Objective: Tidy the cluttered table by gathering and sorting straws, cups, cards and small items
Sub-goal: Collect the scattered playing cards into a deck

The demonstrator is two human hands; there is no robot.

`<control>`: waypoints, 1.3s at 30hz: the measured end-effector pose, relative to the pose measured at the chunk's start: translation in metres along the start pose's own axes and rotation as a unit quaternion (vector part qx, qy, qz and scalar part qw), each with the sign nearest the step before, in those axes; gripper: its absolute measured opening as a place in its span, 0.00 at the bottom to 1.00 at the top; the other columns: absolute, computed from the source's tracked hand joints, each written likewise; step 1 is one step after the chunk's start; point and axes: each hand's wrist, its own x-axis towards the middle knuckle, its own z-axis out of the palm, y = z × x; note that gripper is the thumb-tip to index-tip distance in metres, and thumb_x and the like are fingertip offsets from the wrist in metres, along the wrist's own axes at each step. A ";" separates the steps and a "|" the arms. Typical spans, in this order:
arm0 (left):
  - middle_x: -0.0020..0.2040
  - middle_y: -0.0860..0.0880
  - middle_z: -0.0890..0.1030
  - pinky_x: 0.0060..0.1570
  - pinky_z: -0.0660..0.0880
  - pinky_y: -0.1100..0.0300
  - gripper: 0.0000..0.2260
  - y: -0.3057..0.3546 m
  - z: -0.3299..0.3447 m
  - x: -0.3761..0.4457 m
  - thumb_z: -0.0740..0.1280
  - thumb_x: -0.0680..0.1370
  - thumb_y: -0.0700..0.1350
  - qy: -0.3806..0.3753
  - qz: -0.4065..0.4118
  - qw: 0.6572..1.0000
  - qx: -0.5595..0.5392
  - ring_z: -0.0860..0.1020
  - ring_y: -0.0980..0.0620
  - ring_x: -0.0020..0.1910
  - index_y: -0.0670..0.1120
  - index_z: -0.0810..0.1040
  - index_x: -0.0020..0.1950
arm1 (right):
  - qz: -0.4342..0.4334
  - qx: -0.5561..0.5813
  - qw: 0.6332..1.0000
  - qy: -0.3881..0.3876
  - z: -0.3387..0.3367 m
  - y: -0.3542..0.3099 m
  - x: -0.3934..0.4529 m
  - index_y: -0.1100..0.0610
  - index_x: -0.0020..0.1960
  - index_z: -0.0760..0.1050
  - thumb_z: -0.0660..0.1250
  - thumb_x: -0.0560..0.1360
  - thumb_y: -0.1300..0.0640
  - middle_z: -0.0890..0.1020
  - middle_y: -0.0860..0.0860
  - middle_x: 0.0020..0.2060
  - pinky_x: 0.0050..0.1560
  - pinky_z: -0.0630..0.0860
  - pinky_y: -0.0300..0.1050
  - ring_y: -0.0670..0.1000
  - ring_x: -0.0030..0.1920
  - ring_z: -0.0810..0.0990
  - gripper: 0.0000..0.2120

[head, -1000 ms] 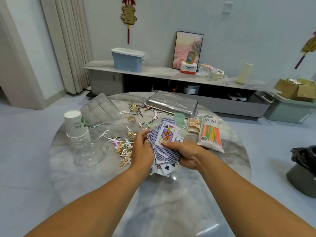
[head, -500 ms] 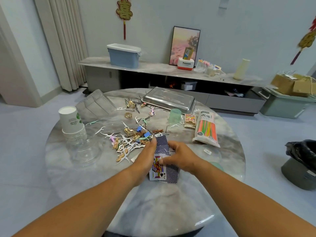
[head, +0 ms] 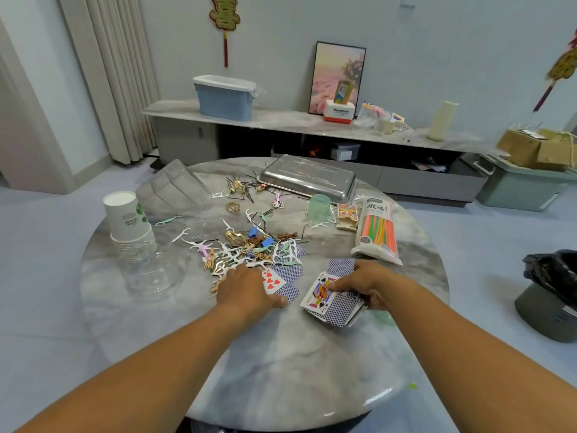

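Room: pale walls, a curtain at the left, and a long low shelf (head: 281, 120) behind your round marble table (head: 281, 370).
Table: clutter fills the far half; the near half is bare marble.
Your left arm: it reaches forward from the lower left, forearm angled up and to the right.
Your left hand (head: 242, 292): palm down and flat, pressing on loose cards (head: 282, 281) just left of centre. It lies open on them, gripping nothing that you can see. A red heart card shows face up beside the fingers, with blue backs fanned past it.
Your right arm: it comes in from the lower right, angled up and to the left.
Your right hand (head: 363, 284): curled over a stack (head: 332, 303), fingers on top and closed on it, the thumb side hidden.
Stack: right of centre, partly squared, a face card on top. Its long axis tilts from near left to far right, and edges splay out at the near side.
Small items (head: 249, 245): white picks, gold clips and dark pins in a heap just beyond your left hand; some lie over the far cards.
Straws (head: 377, 232): a sealed pack at the right, long axis running away from you, just beyond your right hand.
Cups (head: 128, 223): a paper stack at the left edge, upright, mouths down.
Tray (head: 307, 178): metal, upside down at the far edge.
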 end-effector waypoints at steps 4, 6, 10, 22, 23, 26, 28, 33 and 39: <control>0.67 0.44 0.72 0.63 0.69 0.50 0.36 0.007 0.002 0.005 0.73 0.68 0.71 0.019 -0.033 0.999 0.025 0.70 0.42 0.67 0.48 0.75 0.67 | -0.020 -0.061 0.998 0.018 0.017 0.000 -0.001 0.63 0.71 0.67 0.80 0.69 0.64 0.80 0.64 0.59 0.59 0.80 0.61 0.62 0.55 0.83 0.36; 0.67 0.44 0.72 0.63 0.69 0.50 0.35 0.010 0.002 0.010 0.75 0.68 0.68 0.015 -0.043 0.999 0.025 0.69 0.42 0.68 0.48 0.74 0.66 | -0.035 -0.158 0.985 0.056 0.022 -0.001 -0.002 0.65 0.69 0.70 0.82 0.69 0.57 0.79 0.62 0.61 0.51 0.80 0.53 0.57 0.51 0.82 0.35; 0.69 0.43 0.71 0.65 0.69 0.49 0.33 0.016 -0.001 0.020 0.77 0.68 0.65 -0.012 -0.052 0.998 0.031 0.68 0.41 0.69 0.46 0.76 0.64 | -0.056 -0.349 0.930 0.100 0.024 -0.010 -0.001 0.62 0.51 0.77 0.81 0.68 0.48 0.81 0.56 0.48 0.38 0.76 0.42 0.51 0.42 0.78 0.23; 0.72 0.45 0.68 0.67 0.68 0.48 0.36 0.002 -0.006 0.042 0.79 0.69 0.61 -0.042 0.013 0.999 0.027 0.67 0.42 0.71 0.54 0.72 0.74 | -0.144 -0.212 0.959 0.125 0.059 -0.063 0.054 0.65 0.64 0.78 0.68 0.76 0.67 0.81 0.60 0.59 0.63 0.78 0.52 0.59 0.59 0.80 0.16; 0.72 0.45 0.69 0.67 0.68 0.48 0.36 0.000 -0.007 0.045 0.79 0.69 0.59 -0.044 0.020 0.999 0.022 0.67 0.42 0.71 0.55 0.72 0.74 | -0.136 -0.241 0.954 0.115 0.064 -0.067 0.059 0.66 0.63 0.77 0.69 0.76 0.65 0.81 0.60 0.58 0.61 0.78 0.51 0.59 0.58 0.80 0.15; 0.72 0.46 0.69 0.65 0.68 0.48 0.34 -0.006 -0.010 0.053 0.80 0.69 0.57 -0.052 0.021 0.998 0.012 0.67 0.42 0.71 0.56 0.74 0.73 | -0.109 -0.370 0.918 0.088 0.080 -0.074 0.071 0.64 0.67 0.73 0.78 0.71 0.48 0.77 0.59 0.63 0.64 0.76 0.51 0.59 0.63 0.76 0.31; 0.71 0.47 0.70 0.65 0.68 0.48 0.35 -0.006 -0.010 0.057 0.80 0.67 0.61 -0.054 0.019 0.998 0.019 0.67 0.42 0.71 0.56 0.75 0.71 | -0.102 -0.448 0.883 0.102 0.090 -0.077 0.076 0.61 0.71 0.70 0.79 0.67 0.39 0.73 0.58 0.67 0.68 0.72 0.51 0.59 0.68 0.71 0.41; 0.66 0.47 0.69 0.65 0.65 0.48 0.42 -0.001 -0.004 0.060 0.80 0.58 0.68 -0.036 0.020 0.999 0.035 0.66 0.44 0.68 0.50 0.72 0.65 | -0.108 -0.474 0.868 0.098 0.110 -0.086 0.084 0.58 0.74 0.67 0.79 0.67 0.39 0.71 0.58 0.70 0.67 0.69 0.51 0.60 0.72 0.67 0.43; 0.69 0.47 0.69 0.66 0.66 0.47 0.43 -0.002 -0.004 0.061 0.81 0.61 0.64 -0.031 0.028 0.999 0.014 0.65 0.43 0.71 0.49 0.71 0.70 | -0.123 -0.264 0.951 0.104 0.110 -0.090 0.086 0.61 0.45 0.73 0.68 0.74 0.59 0.77 0.59 0.44 0.44 0.73 0.46 0.58 0.46 0.76 0.06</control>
